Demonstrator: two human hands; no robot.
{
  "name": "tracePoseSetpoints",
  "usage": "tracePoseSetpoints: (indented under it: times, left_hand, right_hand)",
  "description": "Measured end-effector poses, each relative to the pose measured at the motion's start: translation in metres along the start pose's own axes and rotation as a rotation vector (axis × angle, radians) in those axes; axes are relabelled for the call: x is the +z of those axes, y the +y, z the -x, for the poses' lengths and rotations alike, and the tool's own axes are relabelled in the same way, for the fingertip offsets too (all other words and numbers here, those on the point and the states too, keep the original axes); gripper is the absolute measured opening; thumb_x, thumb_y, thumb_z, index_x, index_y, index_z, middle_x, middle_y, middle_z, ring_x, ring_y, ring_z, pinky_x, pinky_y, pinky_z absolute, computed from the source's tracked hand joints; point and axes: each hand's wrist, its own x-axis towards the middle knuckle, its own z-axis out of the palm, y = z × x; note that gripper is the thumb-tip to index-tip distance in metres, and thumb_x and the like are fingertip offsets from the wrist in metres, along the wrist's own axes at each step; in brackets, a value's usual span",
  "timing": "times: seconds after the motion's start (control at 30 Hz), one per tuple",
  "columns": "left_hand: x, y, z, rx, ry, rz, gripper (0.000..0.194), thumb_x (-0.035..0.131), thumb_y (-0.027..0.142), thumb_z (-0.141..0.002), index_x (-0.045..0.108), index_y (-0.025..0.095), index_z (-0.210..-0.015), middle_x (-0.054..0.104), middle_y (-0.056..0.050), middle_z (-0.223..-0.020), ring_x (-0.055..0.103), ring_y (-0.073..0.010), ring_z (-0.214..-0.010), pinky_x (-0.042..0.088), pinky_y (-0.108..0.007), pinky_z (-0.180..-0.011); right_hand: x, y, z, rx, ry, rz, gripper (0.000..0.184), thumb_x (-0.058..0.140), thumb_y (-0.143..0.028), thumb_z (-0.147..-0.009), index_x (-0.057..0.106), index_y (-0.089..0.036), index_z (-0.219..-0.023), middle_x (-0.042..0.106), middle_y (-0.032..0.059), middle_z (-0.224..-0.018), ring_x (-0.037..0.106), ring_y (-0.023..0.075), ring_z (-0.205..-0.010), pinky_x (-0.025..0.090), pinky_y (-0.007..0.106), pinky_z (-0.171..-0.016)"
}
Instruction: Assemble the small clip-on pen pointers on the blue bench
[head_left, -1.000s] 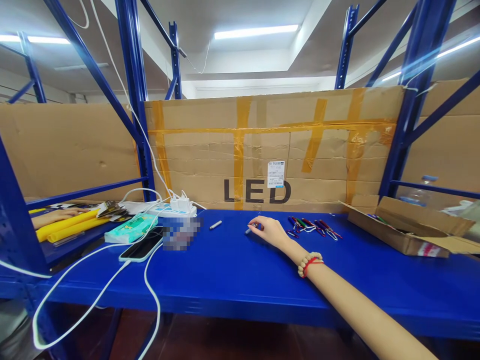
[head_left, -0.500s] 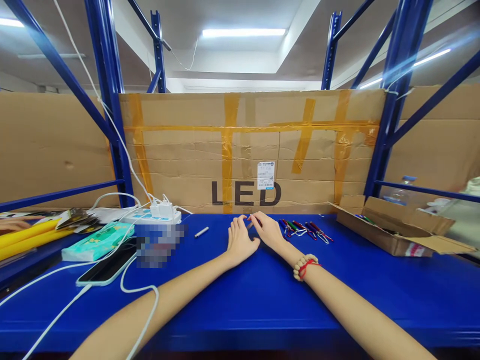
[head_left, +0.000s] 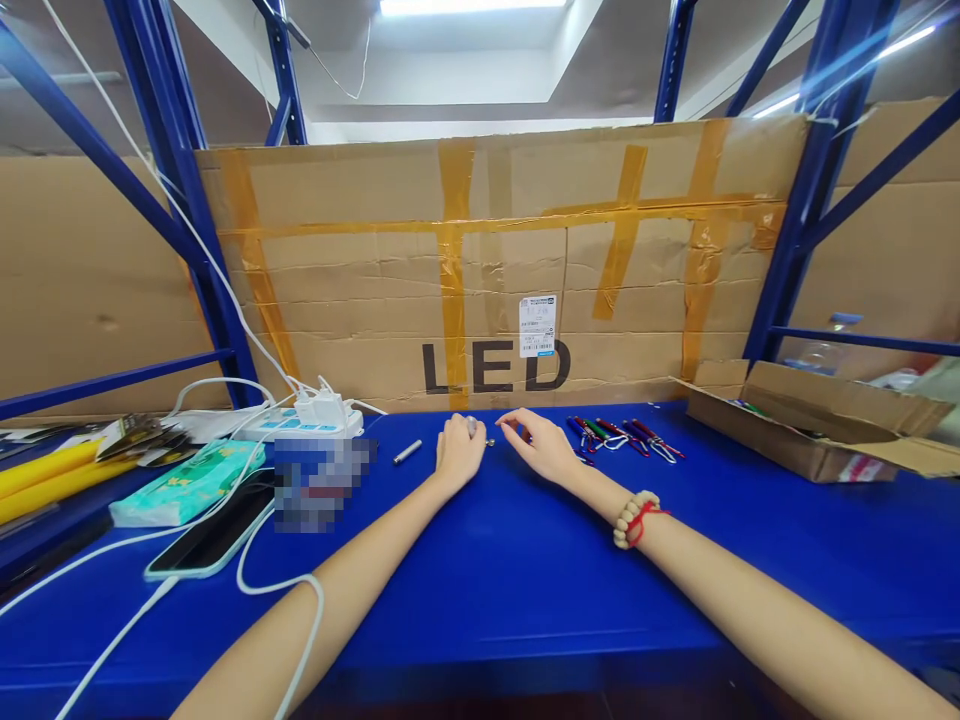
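My left hand is closed over the blue tabletop, its fingers curled round a small silvery metal piece. A tiny metallic end shows just to the right of those fingers. Beside it, a short gap away, my right hand has its fingers bent inward. A dark red bit shows beneath them, too small and covered to name. Several coloured carabiners lie right of my right hand, with more red ones alongside. Left of my left hand lies a slim silver pen-like stick.
An open cardboard box stands at the right. On the left are a phone, a green tissue pack, a power strip and white cables. A taped cardboard panel closes off the back between blue posts.
My hands have drawn apart from where they met. The left has curled its fingers round the silvery piece, and the right has shifted rightward. The camera view has tilted down slightly.
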Motion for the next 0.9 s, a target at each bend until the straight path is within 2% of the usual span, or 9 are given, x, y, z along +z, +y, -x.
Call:
tracePoseSetpoints:
  times: [0.1,0.23,0.33,0.5,0.57,0.63,0.73,0.9]
  left_hand:
    - [-0.014,-0.021,-0.009,-0.056,0.071,-0.003,0.028,0.029,0.026,-0.087,0.055,0.019,-0.079,0.054,-0.007,-0.093,0.049,-0.0216,-0.096,0.036,-0.035,-0.084]
    - [-0.022,-0.034,-0.007,-0.081,0.038,-0.029,0.029,0.03,0.024,-0.086,0.058,0.018,-0.078,0.054,-0.008,-0.096,0.047,-0.0231,-0.099,0.033,-0.037,-0.088]
    - [-0.019,-0.025,0.002,-0.019,-0.014,-0.023,0.027,0.032,0.024,-0.085,0.058,0.018,-0.082,0.054,-0.007,-0.095,0.047,-0.0222,-0.099,0.033,-0.036,-0.089]
    - [-0.011,-0.002,0.016,0.209,-0.121,-0.028,0.023,0.035,0.02,-0.083,0.051,0.021,-0.1,0.054,-0.004,-0.102,0.045,-0.0194,-0.102,0.032,-0.032,-0.09]
    - [-0.009,0.002,0.017,0.282,-0.124,-0.053,0.025,0.037,0.017,-0.081,0.048,0.022,-0.103,0.053,-0.003,-0.106,0.044,-0.0188,-0.102,0.032,-0.032,-0.089]
    - [-0.007,0.003,0.015,0.305,-0.107,-0.093,0.022,0.037,0.016,-0.08,0.047,0.021,-0.099,0.053,-0.003,-0.102,0.045,-0.0185,-0.099,0.033,-0.033,-0.087]
    - [-0.005,0.002,0.011,0.284,-0.1,-0.172,0.013,0.036,0.018,-0.082,0.049,0.018,-0.082,0.053,-0.004,-0.094,0.047,-0.0193,-0.092,0.035,-0.033,-0.081]
    - [-0.003,0.002,0.01,0.314,-0.062,-0.21,0.02,0.035,0.02,-0.084,0.047,0.017,-0.068,0.053,-0.006,-0.087,0.048,-0.0196,-0.086,0.035,-0.033,-0.077]
  right_hand:
    - [-0.001,0.002,0.002,0.047,-0.083,0.066,0.02,0.044,-0.025,-0.085,0.06,-0.022,-0.096,0.058,0.0001,-0.092,0.052,0.0078,-0.068,0.037,0.02,-0.062]
    - [-0.001,0.0,0.004,0.058,-0.176,0.089,0.021,0.047,-0.022,-0.083,0.061,-0.024,-0.098,0.055,0.0012,-0.096,0.052,0.0102,-0.081,0.038,0.023,-0.072]
    - [0.0,-0.002,0.005,0.001,-0.175,0.14,0.022,0.046,-0.027,-0.085,0.062,-0.025,-0.101,0.053,0.0035,-0.103,0.048,0.0151,-0.097,0.035,0.03,-0.083]
    - [0.003,-0.001,0.005,-0.065,-0.212,0.254,0.032,0.043,-0.039,-0.087,0.058,-0.026,-0.112,0.047,0.0068,-0.116,0.041,0.0202,-0.107,0.031,0.038,-0.09]
    - [0.004,0.0,0.005,-0.089,-0.245,0.27,0.033,0.042,-0.041,-0.087,0.057,-0.028,-0.113,0.044,0.0064,-0.12,0.038,0.0216,-0.111,0.029,0.041,-0.093]
    - [0.006,0.001,0.005,-0.102,-0.272,0.275,0.033,0.042,-0.043,-0.087,0.058,-0.028,-0.113,0.043,0.0065,-0.122,0.036,0.0229,-0.113,0.028,0.043,-0.095]
    - [0.006,0.001,0.003,-0.088,-0.283,0.268,0.033,0.044,-0.043,-0.086,0.06,-0.027,-0.109,0.044,0.0071,-0.121,0.036,0.0238,-0.113,0.028,0.044,-0.094]
    - [0.004,0.003,0.002,-0.017,-0.26,0.228,0.023,0.049,-0.032,-0.085,0.063,-0.027,-0.102,0.048,0.0058,-0.116,0.04,0.0209,-0.109,0.031,0.04,-0.091]
